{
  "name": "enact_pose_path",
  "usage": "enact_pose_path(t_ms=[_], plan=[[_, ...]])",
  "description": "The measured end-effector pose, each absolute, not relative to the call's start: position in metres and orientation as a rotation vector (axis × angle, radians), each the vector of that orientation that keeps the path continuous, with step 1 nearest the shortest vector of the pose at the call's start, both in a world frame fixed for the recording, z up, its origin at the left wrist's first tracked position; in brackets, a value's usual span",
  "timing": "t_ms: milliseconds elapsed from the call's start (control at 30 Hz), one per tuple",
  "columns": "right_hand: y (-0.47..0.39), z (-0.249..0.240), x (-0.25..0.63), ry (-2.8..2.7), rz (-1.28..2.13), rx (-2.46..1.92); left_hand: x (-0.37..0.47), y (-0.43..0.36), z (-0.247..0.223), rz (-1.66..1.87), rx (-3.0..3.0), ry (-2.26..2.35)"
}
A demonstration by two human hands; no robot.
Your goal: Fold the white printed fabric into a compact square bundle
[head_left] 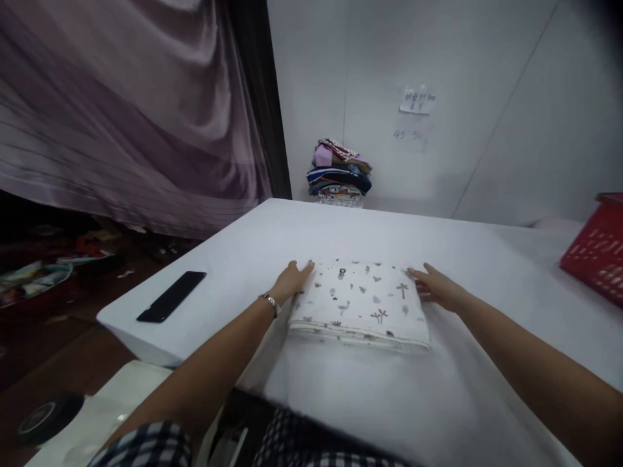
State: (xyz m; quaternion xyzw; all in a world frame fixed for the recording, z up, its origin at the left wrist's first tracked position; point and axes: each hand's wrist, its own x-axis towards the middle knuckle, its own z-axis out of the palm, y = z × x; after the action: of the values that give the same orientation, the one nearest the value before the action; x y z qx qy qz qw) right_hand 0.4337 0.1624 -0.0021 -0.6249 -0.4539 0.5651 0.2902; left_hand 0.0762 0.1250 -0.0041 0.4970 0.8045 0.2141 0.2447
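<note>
A folded white cloth (pixel 360 298) printed with small palm trees, flamingos and leaves lies on the white table (pixel 233 240), its layered fold facing me. My left hand (pixel 292 280), with a bracelet at the wrist, touches the cloth's far left corner; its thumb is raised apart from the fingers. At the far right corner, the fingers of my right hand (pixel 435 287) rest against the side edge, thumb also lifted away. Neither hand visibly pinches the fabric. Some fingertips are hard to make out at the cloth's edges.
A black phone-like slab (pixel 172 297) lies near the table's left edge. Folded fabrics (pixel 339 174) are stacked at the back by the wall. A red perforated basket (pixel 596 250) stands at the right. Purple drapery (pixel 146 117) hangs on the left, and a paper note (pixel 417 102) is on the wall.
</note>
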Motion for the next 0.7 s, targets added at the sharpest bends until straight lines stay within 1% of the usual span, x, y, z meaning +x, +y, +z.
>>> enact_pose_path(t_ms=[133, 200, 267, 367, 533, 600, 700], plan=[[0.217, 0.008, 0.415, -1.435, 1.534, -1.77, 0.081, 0.188, 0.0, 0.36, 1.461, 2.223], [0.232, 0.01, 0.411, -1.527, 1.583, -1.828, 0.084, 0.211, -0.003, 0.201, 1.537, 2.172], [0.235, 0.006, 0.411, -1.58, 1.598, -1.872, 0.086, 0.22, -0.008, 0.119, 1.579, 2.126], [0.229, -0.006, 0.417, -1.594, 1.57, -1.838, 0.087, 0.214, -0.012, 0.235, 1.576, 2.138], [0.216, -0.018, 0.419, -1.488, 1.639, -1.725, 0.083, 0.192, -0.01, 0.386, 1.296, 2.151], [0.202, -0.017, 0.418, -1.385, 1.566, -1.701, 0.08, 0.18, -0.009, 0.47, 1.252, 2.149], [0.163, -0.013, 0.419, -1.289, 1.332, -1.66, 0.079, 0.152, -0.009, 0.593, 1.24, 2.128]])
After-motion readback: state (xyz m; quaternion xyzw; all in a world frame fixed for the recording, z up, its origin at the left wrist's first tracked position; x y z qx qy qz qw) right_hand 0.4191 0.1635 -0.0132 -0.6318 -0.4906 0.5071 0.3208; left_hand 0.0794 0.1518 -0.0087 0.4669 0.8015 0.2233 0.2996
